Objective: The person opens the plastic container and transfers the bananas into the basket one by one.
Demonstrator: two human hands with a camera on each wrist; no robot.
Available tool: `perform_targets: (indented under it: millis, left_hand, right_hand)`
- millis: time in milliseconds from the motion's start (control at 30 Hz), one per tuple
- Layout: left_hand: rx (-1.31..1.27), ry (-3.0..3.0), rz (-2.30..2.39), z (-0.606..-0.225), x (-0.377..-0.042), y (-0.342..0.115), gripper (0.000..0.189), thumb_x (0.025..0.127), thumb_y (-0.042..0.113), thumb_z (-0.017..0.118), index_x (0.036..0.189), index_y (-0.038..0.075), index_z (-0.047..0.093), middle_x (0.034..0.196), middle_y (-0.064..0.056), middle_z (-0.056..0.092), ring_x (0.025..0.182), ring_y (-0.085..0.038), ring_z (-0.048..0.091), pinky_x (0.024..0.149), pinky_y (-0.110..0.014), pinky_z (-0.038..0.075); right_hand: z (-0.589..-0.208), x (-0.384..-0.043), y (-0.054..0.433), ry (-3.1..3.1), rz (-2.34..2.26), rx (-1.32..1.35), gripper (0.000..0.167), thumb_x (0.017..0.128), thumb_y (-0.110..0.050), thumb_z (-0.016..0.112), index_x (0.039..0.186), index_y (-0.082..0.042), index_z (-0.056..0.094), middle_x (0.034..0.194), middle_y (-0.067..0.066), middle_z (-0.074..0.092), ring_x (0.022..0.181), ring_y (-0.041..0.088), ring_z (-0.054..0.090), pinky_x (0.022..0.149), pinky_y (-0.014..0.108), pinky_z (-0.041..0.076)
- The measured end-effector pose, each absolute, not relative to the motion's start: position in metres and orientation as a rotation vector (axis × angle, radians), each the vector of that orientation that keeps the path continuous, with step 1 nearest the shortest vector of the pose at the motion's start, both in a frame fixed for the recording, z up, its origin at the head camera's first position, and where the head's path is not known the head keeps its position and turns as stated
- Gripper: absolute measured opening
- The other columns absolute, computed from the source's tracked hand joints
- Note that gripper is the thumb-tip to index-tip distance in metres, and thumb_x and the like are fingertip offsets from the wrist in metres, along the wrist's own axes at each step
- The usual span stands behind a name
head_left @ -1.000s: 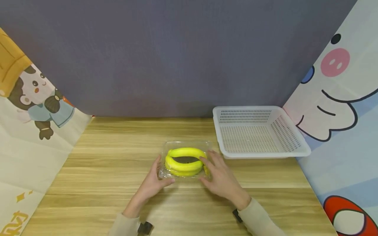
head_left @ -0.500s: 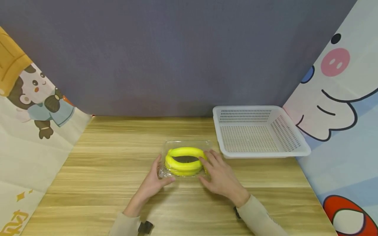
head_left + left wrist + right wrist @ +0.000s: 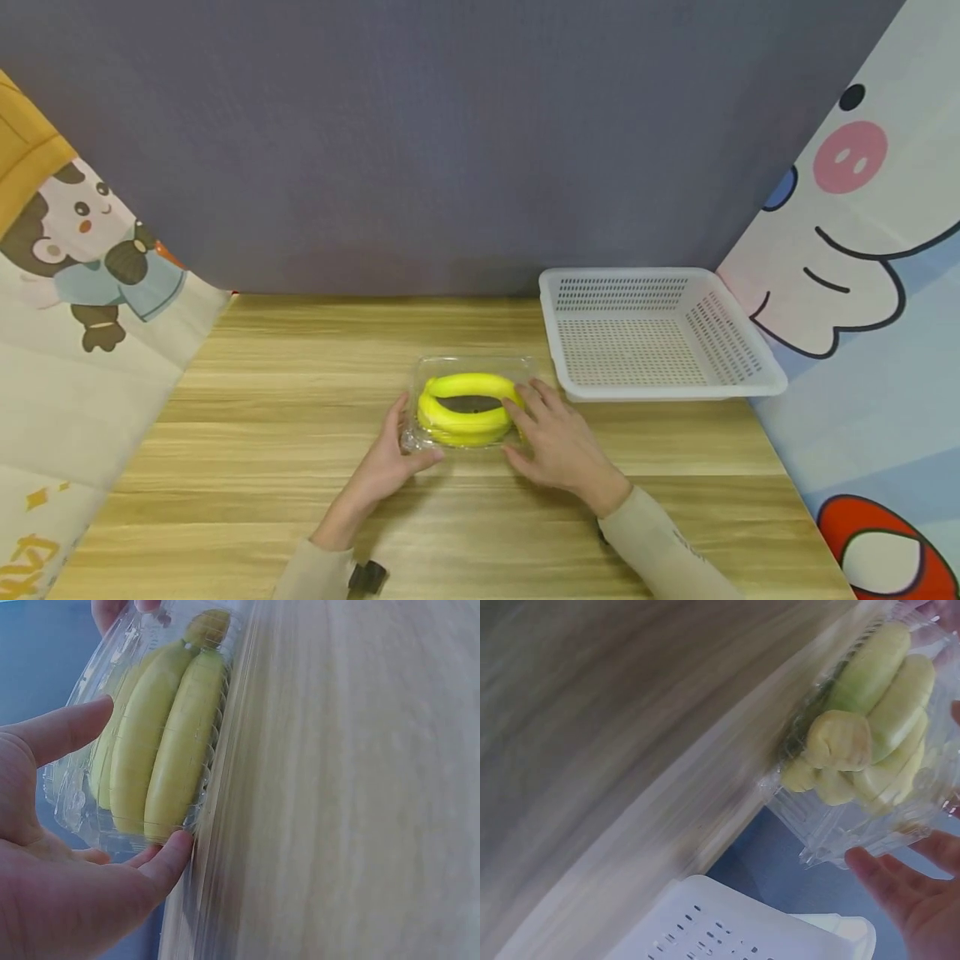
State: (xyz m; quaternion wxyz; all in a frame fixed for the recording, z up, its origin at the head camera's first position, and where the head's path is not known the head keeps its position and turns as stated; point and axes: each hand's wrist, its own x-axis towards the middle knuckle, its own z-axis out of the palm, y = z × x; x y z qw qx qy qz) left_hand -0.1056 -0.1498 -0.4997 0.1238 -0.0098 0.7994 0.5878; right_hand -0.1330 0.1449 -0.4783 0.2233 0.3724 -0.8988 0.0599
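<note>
A clear plastic box with a bunch of yellow bananas inside is on the wooden table, in the middle of the head view. My left hand holds its left end, with the fingers along the side and the thumb at the front corner. At the opposite end, my right hand grips the box, one finger reaching over the top. In the left wrist view the bananas lie side by side behind the clear wall. Their stem end shows in the right wrist view, close to the right fingers.
A white perforated plastic basket stands at the back right, just beyond my right hand. Behind the wooden table rises a grey wall. Cartoon-printed cloths flank both sides.
My right hand has shifted slightly left and covers more of the box's right end. My left hand keeps its place, and the box has hardly moved.
</note>
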Motion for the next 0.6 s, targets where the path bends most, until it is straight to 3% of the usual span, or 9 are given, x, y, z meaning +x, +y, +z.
perform_targets:
  millis: [333, 600]
  left_hand:
    - [-0.004, 2.342, 1.694, -0.5, -0.108, -0.15, 0.113, 0.084, 0.028, 0.084, 0.164, 0.017, 0.004, 0.16, -0.028, 0.023, 0.145, -0.053, 0.024, 0.113, -0.073, 0.022]
    - [-0.002, 2.346, 1.694, -0.502, -0.109, -0.15, 0.114, 0.083, 0.029, 0.084, 0.164, 0.016, 0.004, 0.16, -0.028, 0.024, 0.144, -0.054, 0.026, 0.112, -0.074, 0.022]
  right_hand:
    - [-0.479, -0.141, 0.145, -2.328, 0.08, 1.077, 0.063, 0.082, -0.049, 0.071, 0.126, -0.004, 0.069, 0.128, 0.022, 0.064, 0.116, 0.046, 0.061, 0.056, 0.041, 0.062]
    - [-0.483, -0.145, 0.146, -2.292, 0.06, 1.097, 0.061, 0.081, -0.049, 0.069, 0.123, -0.004, 0.07, 0.124, 0.022, 0.066, 0.112, 0.046, 0.064, 0.053, 0.04, 0.061]
